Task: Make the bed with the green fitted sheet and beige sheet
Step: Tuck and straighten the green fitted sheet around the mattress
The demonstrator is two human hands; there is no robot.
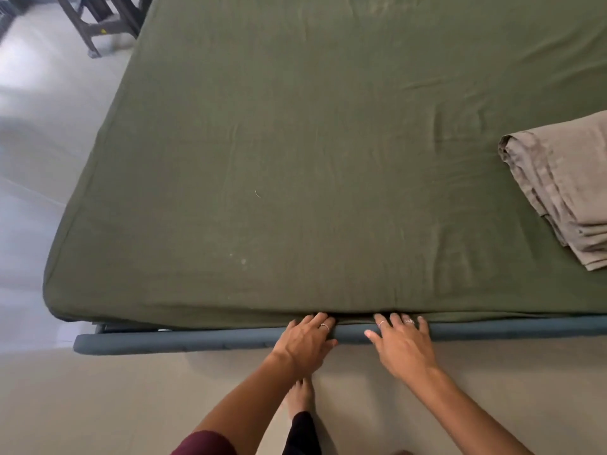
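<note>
Fingers [323, 321] of the left hand [303, 343] and right hand [402, 344] reach straight under the near edge of the smooth dark green fitted sheet [312, 159], above a blue-grey padded bed rail [197, 339]. A folded beige sheet [561, 188] lies to the right, well apart.

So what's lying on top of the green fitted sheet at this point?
On the green fitted sheet lies only the folded beige sheet, near its right edge. Both hands, left hand and right hand, press at the near edge, fingertips tucked underneath. The mattress beneath is covered.
</note>
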